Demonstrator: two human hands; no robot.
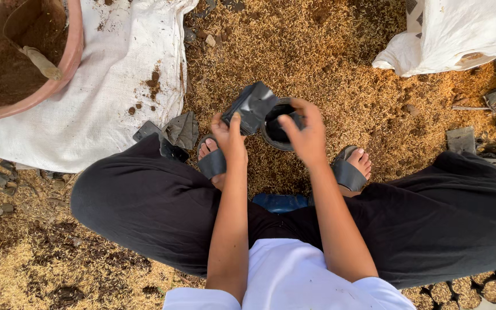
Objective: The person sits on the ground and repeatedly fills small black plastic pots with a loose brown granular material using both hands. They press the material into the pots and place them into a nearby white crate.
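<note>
At the frame's centre, the left hand (pixel 229 135) pinches the black plastic bag (pixel 252 106) in a narrow grip; the right hand (pixel 305 135) grips its opened round mouth above husk-strewn ground (pixel 328 63).

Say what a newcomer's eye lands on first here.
At centre, the left hand and right hand pull open a black plastic bag above the husk-strewn ground, between two sandalled feet. At top left, a pink tub of soil sits on a white sack.
</note>
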